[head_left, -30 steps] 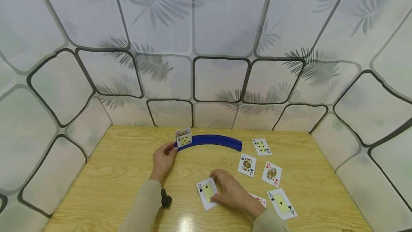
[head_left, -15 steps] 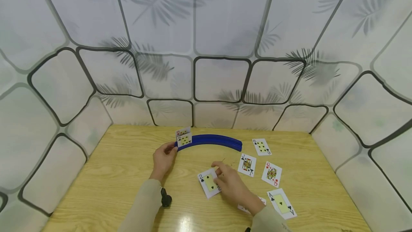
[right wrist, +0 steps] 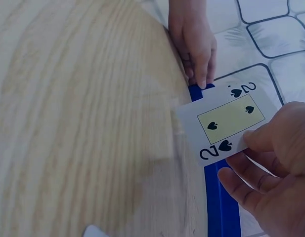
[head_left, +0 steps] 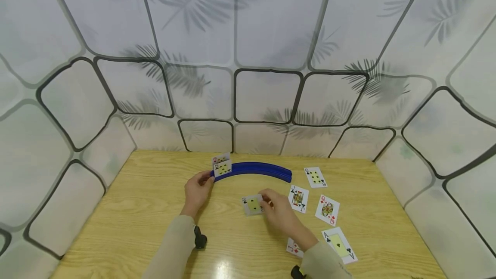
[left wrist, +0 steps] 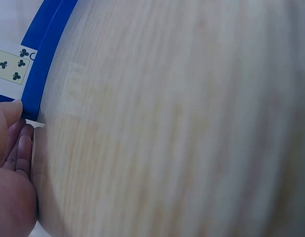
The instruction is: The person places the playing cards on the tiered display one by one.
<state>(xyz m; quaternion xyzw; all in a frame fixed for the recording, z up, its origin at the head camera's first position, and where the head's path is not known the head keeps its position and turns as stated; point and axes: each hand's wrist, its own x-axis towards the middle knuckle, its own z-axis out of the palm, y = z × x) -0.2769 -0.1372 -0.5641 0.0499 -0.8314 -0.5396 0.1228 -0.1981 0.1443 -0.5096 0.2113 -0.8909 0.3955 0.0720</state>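
Observation:
My left hand (head_left: 197,193) pinches the left end of a curved blue card holder (head_left: 259,168) between thumb and fingers. A club card (head_left: 222,168) stands upright in the holder at that end, with a red-marked card (head_left: 221,157) behind it. In the left wrist view the thumb lies against the end of the blue holder (left wrist: 39,79), just below the club card (left wrist: 11,69). My right hand (head_left: 283,214) pinches the two of spades (head_left: 252,205) by its right edge, raised off the table in front of the holder. Its face shows fully in the right wrist view.
Face-up cards lie on the wooden table (head_left: 135,214) at the right: a six of spades (head_left: 315,177), a jack of clubs (head_left: 298,198), a red queen (head_left: 327,209), an ace of clubs (head_left: 339,244). A red jack (head_left: 293,248) is partly under my right forearm. A patterned wall (head_left: 267,98) stands behind.
The right hand has lifted the two of spades and carried it away from me, toward the holder, tilting it up. The red jack's left part is now uncovered. My left hand keeps its place.

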